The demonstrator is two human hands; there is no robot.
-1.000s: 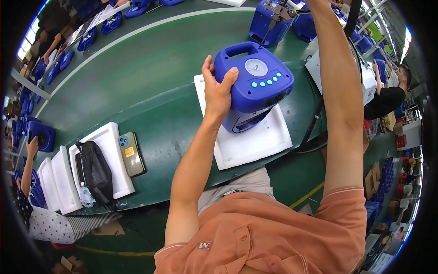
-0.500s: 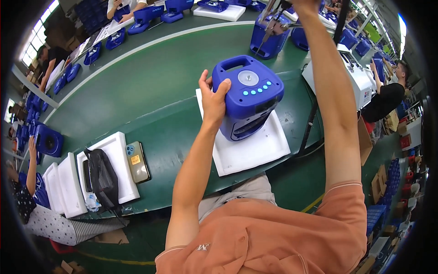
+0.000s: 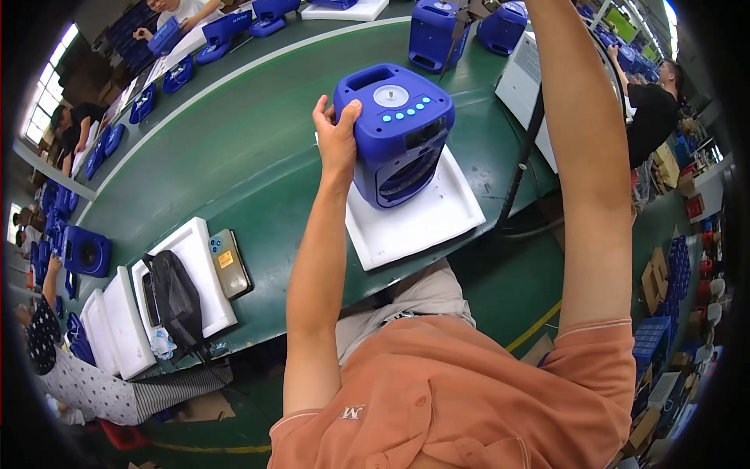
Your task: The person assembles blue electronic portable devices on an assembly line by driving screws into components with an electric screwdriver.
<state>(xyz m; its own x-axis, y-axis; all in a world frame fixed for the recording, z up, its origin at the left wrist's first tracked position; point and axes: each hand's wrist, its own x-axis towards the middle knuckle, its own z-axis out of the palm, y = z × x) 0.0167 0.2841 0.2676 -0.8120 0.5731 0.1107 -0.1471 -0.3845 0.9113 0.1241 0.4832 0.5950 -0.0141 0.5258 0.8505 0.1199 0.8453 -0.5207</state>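
Note:
A blue speaker (image 3: 402, 148) with a built-in carry handle, a row of light-blue buttons and a round pale disc on top stands upright on a white foam tray (image 3: 426, 238). My left hand (image 3: 337, 141) grips its left side by the handle, thumb on the top face and fingers partly hidden behind it. Up past the top edge reaches my right forearm (image 3: 582, 141); the hand itself is out of the picture. Near that edge, left of the forearm, part of a metal tool with a thin shaft (image 3: 451, 51) shows in front of another blue speaker (image 3: 432, 35).
On the green bench at left lie a phone (image 3: 230, 264), a black mesh pouch (image 3: 176, 297) and white foam trays (image 3: 123, 324). A white machine (image 3: 528, 98) and a black pole (image 3: 525, 164) stand at right. Co-workers sit around the bench.
The view has shifted, and my right hand has gone out past the top edge, with most of the metal tool. My left hand keeps its grip on the speaker.

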